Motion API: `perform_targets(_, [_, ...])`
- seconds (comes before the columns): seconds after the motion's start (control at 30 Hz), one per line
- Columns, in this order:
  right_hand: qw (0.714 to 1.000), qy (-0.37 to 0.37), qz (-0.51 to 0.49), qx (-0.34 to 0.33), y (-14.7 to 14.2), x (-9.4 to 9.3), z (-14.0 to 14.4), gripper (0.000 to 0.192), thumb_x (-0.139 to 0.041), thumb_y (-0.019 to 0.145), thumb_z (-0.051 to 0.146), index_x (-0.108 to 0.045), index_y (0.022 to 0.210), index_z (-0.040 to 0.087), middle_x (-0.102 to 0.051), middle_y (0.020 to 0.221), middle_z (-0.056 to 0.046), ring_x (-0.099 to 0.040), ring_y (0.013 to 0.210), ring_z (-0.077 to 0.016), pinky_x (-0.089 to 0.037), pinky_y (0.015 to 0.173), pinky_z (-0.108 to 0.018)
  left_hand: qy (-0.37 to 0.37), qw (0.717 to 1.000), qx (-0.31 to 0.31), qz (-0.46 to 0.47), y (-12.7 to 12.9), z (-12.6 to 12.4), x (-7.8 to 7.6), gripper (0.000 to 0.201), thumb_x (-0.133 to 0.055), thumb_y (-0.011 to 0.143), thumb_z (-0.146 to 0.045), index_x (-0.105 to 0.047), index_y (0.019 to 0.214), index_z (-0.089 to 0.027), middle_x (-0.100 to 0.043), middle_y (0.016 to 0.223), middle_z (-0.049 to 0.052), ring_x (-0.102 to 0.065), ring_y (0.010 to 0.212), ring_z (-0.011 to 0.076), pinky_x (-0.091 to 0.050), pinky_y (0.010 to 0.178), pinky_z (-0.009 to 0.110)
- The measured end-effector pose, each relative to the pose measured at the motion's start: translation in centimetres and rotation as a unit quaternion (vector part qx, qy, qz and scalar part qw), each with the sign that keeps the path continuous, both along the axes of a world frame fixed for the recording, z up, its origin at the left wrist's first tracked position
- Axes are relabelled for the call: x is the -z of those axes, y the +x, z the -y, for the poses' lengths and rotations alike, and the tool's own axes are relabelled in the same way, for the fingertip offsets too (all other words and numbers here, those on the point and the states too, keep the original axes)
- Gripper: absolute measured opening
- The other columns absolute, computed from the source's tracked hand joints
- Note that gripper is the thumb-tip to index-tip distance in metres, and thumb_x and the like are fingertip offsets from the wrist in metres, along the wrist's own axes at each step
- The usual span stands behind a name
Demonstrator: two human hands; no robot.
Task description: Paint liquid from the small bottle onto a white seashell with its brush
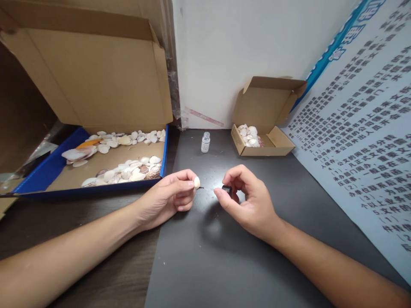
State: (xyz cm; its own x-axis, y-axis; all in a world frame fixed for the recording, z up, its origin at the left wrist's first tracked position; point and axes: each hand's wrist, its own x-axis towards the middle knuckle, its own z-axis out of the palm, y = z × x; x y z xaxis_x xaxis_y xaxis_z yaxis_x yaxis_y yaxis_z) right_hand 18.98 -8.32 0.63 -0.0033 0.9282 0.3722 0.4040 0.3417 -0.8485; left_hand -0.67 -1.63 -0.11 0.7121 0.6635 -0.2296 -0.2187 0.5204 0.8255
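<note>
Between thumb and fingers, my left hand (pixel 175 192) pinches a small white shell (pixel 197 182), held above the dark mat. My right hand (pixel 248 199) grips a black cap (pixel 227 190), with its fingers curled round it. A thin dark tip (pixel 201 188) shows right by the shell, in line with the cap; the stem between them is too faint to make out clearly. Farther back, a small clear bottle (pixel 205 143) with a white label stands upright, its threaded neck uncovered.
To the left, an open blue-edged cardboard box (pixel 166 158) holds many shells in two bands, lid raised. At the back right a small open carton (pixel 269 151) contains a pile of white shells. A white panel (pixel 224 64) rises behind; a printed sheet (pixel 362 141) covers the right side.
</note>
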Motion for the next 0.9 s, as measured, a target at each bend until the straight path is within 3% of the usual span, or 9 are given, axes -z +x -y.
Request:
perform_targets(0.4, [0.999,0.025,-0.029,0.009,0.12,0.45,0.04,0.018,-0.066,0.087,0.025,-0.048,0.084,0.025,-0.048,0.062,0.007,-0.049,0.053,-0.0124,-0.042,0.052,-0.028,0.008,1.000,0.000,0.013,0.23,0.18,-0.07,0.020,-0.076,0.081,-0.024,-0.058,0.077,-0.016,-0.047,0.059,-0.006,-0.027,0.047,0.0030,-0.026,0.047,0.017])
perform_targets(0.9, [1.000,-0.002,-0.005,-0.001,-0.10,0.02,-0.11,0.022,-0.067,0.082,0.023,-0.046,0.078,0.024,-0.044,0.059,0.009,-0.040,0.046,-0.0089,-0.034,0.044,-0.024,-0.004,1.000,-0.020,0.022,0.21,-0.01,-0.01,0.014,-0.069,0.087,-0.022,-0.061,0.077,-0.018,-0.031,0.054,-0.008,-0.023,0.048,0.0050,-0.027,0.046,0.015])
